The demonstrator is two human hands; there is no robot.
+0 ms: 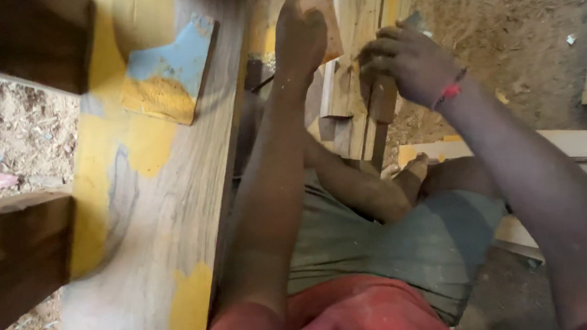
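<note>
Head view: a person looks down past their own knees at a piece of wood held upright between both hands, over a dirt floor.
Left hand (pixel 307 33): stretched out along the edge of the plank, fingers laid together against the top of the upright strips (pixel 345 111); it seems to press them steady, but whether it grips or only leans cannot be told, since the palm faces away.
Right hand (pixel 408 63): closed in a fist around a dark wooden block (pixel 381 101), just right of the left hand, with the block pressed flat on the face of the strips, likely so it can bear against them.
Upright strips: a bundle of pale wooden pieces between the two hands and just below them, standing on end, probably braced by the legs.
Wristband (pixel 451 89): red, at the right wrist.
Plank (pixel 162 198): long, grey with yellow patches, left of the left arm; a blue and yellow square piece (pixel 172 73) lies flat on it.
Foot (pixel 411 172): bare, below the right hand, tucked near the strips.
Floor (pixel 507 19): sawdust and dirt, beyond the right hand.
</note>
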